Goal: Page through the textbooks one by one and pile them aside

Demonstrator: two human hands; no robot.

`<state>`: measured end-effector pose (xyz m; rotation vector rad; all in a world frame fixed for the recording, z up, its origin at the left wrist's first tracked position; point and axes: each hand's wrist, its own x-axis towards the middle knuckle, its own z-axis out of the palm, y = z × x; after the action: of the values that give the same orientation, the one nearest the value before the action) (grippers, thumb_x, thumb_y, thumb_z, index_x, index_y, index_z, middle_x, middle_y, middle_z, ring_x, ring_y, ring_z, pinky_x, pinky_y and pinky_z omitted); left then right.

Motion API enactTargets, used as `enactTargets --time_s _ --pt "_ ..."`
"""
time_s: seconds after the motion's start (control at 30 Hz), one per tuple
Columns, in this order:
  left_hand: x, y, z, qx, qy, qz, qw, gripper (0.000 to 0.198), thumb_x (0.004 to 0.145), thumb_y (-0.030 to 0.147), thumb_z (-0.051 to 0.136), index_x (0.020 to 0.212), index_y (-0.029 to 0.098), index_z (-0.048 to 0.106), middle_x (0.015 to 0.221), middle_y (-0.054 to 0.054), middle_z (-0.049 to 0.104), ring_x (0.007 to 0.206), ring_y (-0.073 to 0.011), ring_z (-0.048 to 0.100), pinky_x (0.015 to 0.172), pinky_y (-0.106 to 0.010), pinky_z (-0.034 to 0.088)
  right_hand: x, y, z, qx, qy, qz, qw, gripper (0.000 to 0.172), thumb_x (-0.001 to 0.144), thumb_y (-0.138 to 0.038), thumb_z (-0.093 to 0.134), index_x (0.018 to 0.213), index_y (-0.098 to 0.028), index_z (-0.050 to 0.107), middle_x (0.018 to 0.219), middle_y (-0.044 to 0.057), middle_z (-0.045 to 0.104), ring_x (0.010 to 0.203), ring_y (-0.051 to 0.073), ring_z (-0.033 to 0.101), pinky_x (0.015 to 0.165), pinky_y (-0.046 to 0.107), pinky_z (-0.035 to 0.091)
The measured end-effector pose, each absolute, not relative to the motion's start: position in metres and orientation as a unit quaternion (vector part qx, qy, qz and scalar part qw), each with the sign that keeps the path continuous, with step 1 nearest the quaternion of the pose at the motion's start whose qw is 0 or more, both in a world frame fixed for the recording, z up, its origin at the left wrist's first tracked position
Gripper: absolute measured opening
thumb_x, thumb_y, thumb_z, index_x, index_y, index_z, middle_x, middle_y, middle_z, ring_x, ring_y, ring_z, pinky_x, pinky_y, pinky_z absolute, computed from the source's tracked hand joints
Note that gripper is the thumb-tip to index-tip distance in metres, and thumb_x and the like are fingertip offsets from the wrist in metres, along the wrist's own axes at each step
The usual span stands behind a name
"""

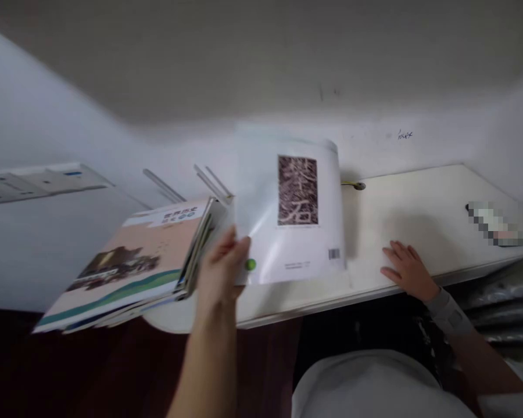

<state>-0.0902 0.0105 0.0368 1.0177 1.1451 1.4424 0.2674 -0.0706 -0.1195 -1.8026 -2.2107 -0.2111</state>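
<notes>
My left hand (pixel 221 264) grips the lower left edge of a white booklet (pixel 294 209) and holds it upright over the desk. Its cover shows a dark brown square picture, a barcode and a green dot. My right hand (pixel 407 268) lies flat on the white desk (pixel 422 209), fingers spread, holding nothing. A stack of magazines (pixel 135 267) with a peach and teal cover leans tilted to the left of my left hand, over the desk's rounded left end.
A white wall (pixel 70 133) runs behind the desk, with a wall-mounted white panel (pixel 39 181) at the left. A small dark round object (pixel 358 186) sits at the desk's back edge. A pixelated item (pixel 497 223) lies at the far right.
</notes>
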Motion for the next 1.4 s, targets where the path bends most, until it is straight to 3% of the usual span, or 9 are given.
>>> enactTargets --time_s 0.17,0.47,0.57,0.7,0.9,1.2,1.3,1.4 --pt "-0.075 0.016 -0.044 0.361 0.519 0.478 0.610 0.056 0.055 0.026 0.073 0.109 0.017 0.063 0.072 -0.003 0.069 0.055 -0.0155 0.064 0.042 -0.020 0.046 0.267 -0.071 -0.121 -0.629 -0.761 -0.078 0.139 0.051 0.094 -0.047 0.037 0.131 -0.015 0.051 0.141 0.018 0.046 0.131 0.031 0.040 0.104 0.048 0.031" --pt "-0.107 0.014 -0.074 0.423 0.573 0.448 0.539 0.053 0.058 0.038 0.071 0.105 0.015 0.062 0.071 -0.001 0.068 0.063 -0.0161 0.065 0.055 -0.022 0.050 0.270 -0.073 -0.113 -0.627 -0.766 -0.055 0.133 0.051 0.093 -0.046 0.039 0.132 -0.016 0.051 0.143 0.017 0.044 0.132 0.030 0.040 0.105 0.048 0.031" --pt "-0.113 0.013 -0.078 0.496 0.619 0.406 0.454 0.045 0.066 0.041 0.063 0.105 0.017 0.062 0.079 -0.003 0.069 0.071 -0.0180 0.065 0.061 -0.025 0.051 0.270 -0.073 -0.109 -0.625 -0.770 -0.058 0.118 0.051 0.094 -0.046 0.037 0.131 -0.015 0.051 0.143 0.017 0.045 0.131 0.030 0.040 0.106 0.047 0.031" --pt "-0.116 0.011 -0.081 0.610 0.706 0.286 0.220 0.039 0.076 0.034 0.055 0.110 0.017 0.062 0.107 -0.012 0.065 0.085 -0.0226 0.065 0.079 -0.035 0.052 0.271 -0.073 -0.110 -0.622 -0.772 -0.068 0.111 0.051 0.094 -0.046 0.037 0.131 -0.015 0.051 0.141 0.017 0.046 0.131 0.030 0.041 0.105 0.047 0.032" --pt "-0.108 -0.001 -0.089 0.706 0.679 0.192 0.056 0.037 0.085 0.026 0.048 0.118 0.009 0.056 0.134 -0.025 0.047 0.123 -0.0355 0.048 0.102 -0.050 0.039 0.272 -0.073 -0.117 -0.618 -0.773 -0.078 0.119 0.051 0.093 -0.046 0.037 0.131 -0.015 0.052 0.140 0.018 0.047 0.129 0.030 0.043 0.105 0.048 0.032" --pt "-0.105 0.002 -0.093 0.684 0.679 0.242 0.109 0.034 0.085 0.025 0.049 0.114 0.011 0.058 0.136 -0.021 0.049 0.130 -0.0327 0.042 0.108 -0.049 0.034 0.274 -0.073 -0.119 -0.611 -0.776 -0.101 0.119 0.050 0.094 -0.046 0.036 0.128 -0.014 0.054 0.138 0.019 0.049 0.128 0.031 0.045 0.104 0.048 0.033" --pt "-0.104 -0.003 -0.081 0.658 0.668 0.303 0.169 0.041 0.085 0.035 0.051 0.117 0.011 0.059 0.138 -0.019 0.049 0.131 -0.0317 0.042 0.108 -0.048 0.034 0.273 -0.073 -0.119 -0.608 -0.777 -0.111 0.121 0.050 0.094 -0.046 0.036 0.128 -0.014 0.054 0.138 0.019 0.049 0.127 0.030 0.045 0.103 0.048 0.034" --pt "-0.098 -0.020 -0.062 0.633 0.621 0.361 0.289 0.058 0.088 0.050 0.046 0.132 0.012 0.049 0.139 -0.017 0.049 0.129 -0.0297 0.046 0.105 -0.045 0.040 0.273 -0.074 -0.118 -0.607 -0.777 -0.118 0.118 0.049 0.094 -0.046 0.037 0.127 -0.014 0.054 0.137 0.019 0.050 0.127 0.031 0.046 0.103 0.049 0.035"
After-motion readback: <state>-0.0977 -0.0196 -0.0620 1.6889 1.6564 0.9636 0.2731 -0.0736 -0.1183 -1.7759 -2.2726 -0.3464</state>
